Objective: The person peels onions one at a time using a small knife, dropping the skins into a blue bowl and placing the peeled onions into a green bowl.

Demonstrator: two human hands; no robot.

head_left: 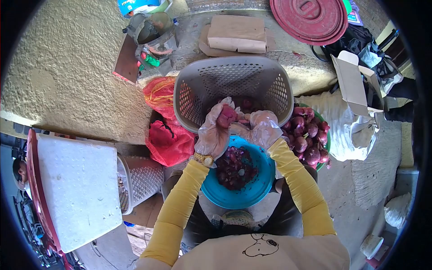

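My left hand (213, 131), in a clear plastic glove, is closed around a red onion (227, 116) over the near rim of a grey perforated basket (189, 101). Close beside it, my gloved right hand (263, 127) has its fingers curled toward the onion; whatever they grip is hidden. Below both hands sits a blue basin (263, 180) with dark red onion skins and scraps (235, 168) in it. A few red onions (246, 104) show at the bottom of the basket. To the right, more red onions (310, 135) are heaped in a green-rimmed container (327, 150).
Left of the basket lies a red mesh sack (168, 144). A white foam board (78, 191) and a second perforated basket (144, 180) stand farther left. Cardboard (237, 33) and a red lid (310, 18) rest on the ledge ahead. A white sack (346, 130) lies at right.
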